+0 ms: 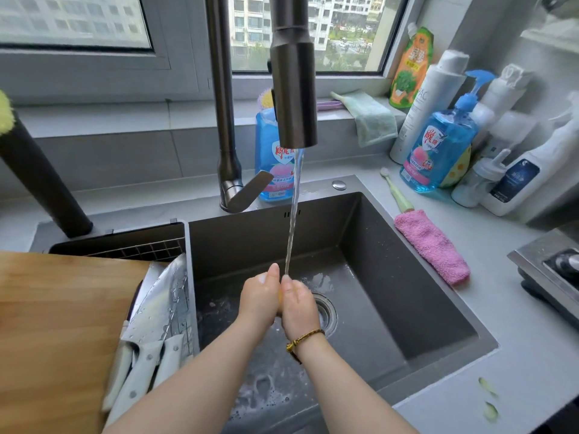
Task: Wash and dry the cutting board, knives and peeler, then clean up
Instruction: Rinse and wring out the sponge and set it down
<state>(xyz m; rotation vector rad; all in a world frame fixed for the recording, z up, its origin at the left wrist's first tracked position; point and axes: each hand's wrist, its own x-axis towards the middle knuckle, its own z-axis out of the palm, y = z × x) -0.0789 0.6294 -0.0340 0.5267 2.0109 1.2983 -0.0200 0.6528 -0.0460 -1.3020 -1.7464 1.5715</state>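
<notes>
Both hands are meeting palm to palm over the sink, right under the water that is running from the faucet. The left hand is pointing its fingers up and pressing against the right hand, which is wearing a bracelet. A sliver of yellow is showing between them, but I cannot tell whether either hand is gripping something or is just pressed flat. The cutting board is lying to the left of the basin. Just beside it the knives are resting wet in the rack, white handles toward the person. A pink cloth is lying on the counter to the right of the sink.
</notes>
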